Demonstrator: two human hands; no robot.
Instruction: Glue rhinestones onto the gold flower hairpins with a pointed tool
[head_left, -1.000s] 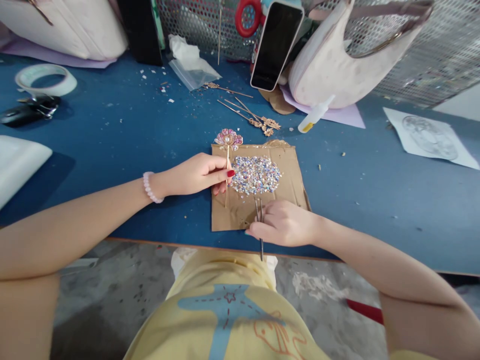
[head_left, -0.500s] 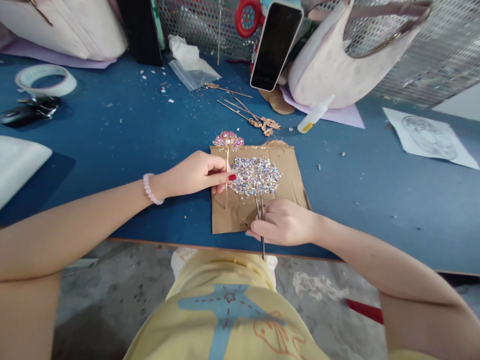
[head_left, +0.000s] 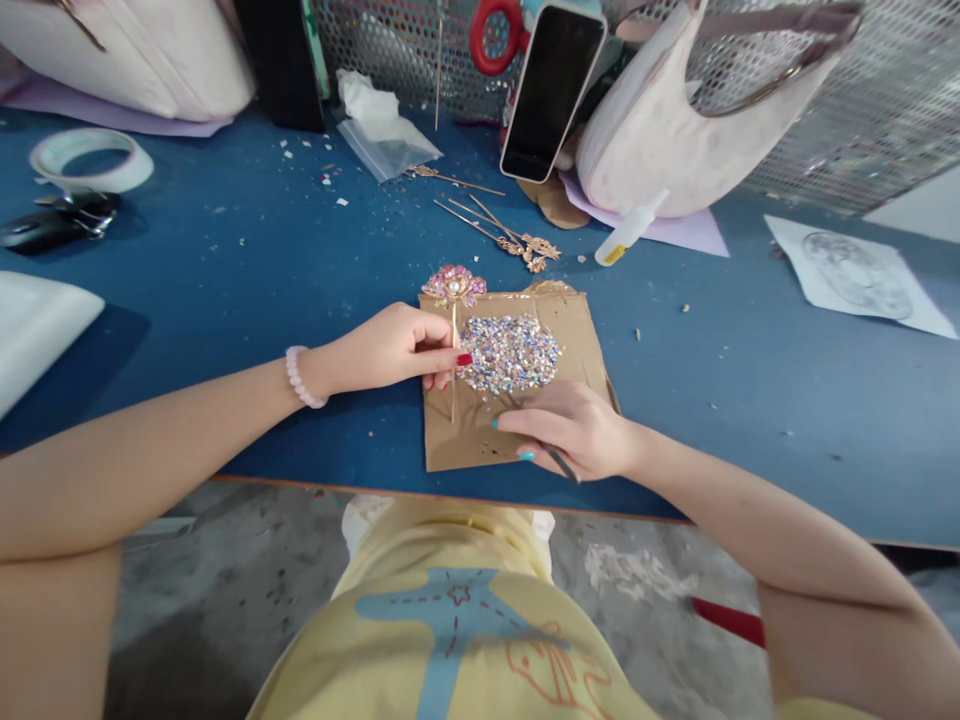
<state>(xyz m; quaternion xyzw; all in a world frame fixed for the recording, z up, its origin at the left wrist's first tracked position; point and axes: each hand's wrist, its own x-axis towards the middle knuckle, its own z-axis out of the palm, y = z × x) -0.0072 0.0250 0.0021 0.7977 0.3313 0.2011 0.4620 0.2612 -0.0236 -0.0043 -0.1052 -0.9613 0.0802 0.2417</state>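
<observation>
Between thumb and fingers, my left hand (head_left: 409, 348) pinches the gold stem of a hairpin (head_left: 454, 287), whose pink flower head with a pearl centre points away from me. Metal tweezers (head_left: 561, 462) are held in my closed right hand (head_left: 574, 430), with their tips largely hidden near the lower edge of the gems. Small multicoloured gems (head_left: 510, 352) lie in a pile on a piece of brown cardboard (head_left: 465, 445). The hairpin is over the cardboard's left side, beside the pile.
Gold hairpins (head_left: 525, 245) lie behind the cardboard, near a glue bottle (head_left: 630, 230). A phone (head_left: 553, 90) leans at the back beside a pale bag (head_left: 660, 150). Tape (head_left: 94, 180) and a black clip (head_left: 64, 220) are at left, a printed sheet (head_left: 862, 275) at right.
My right hand has turned and shifted slightly up and right, tilting the tweezers from near upright to a slant. The flower head and cardboard have moved very slightly.
</observation>
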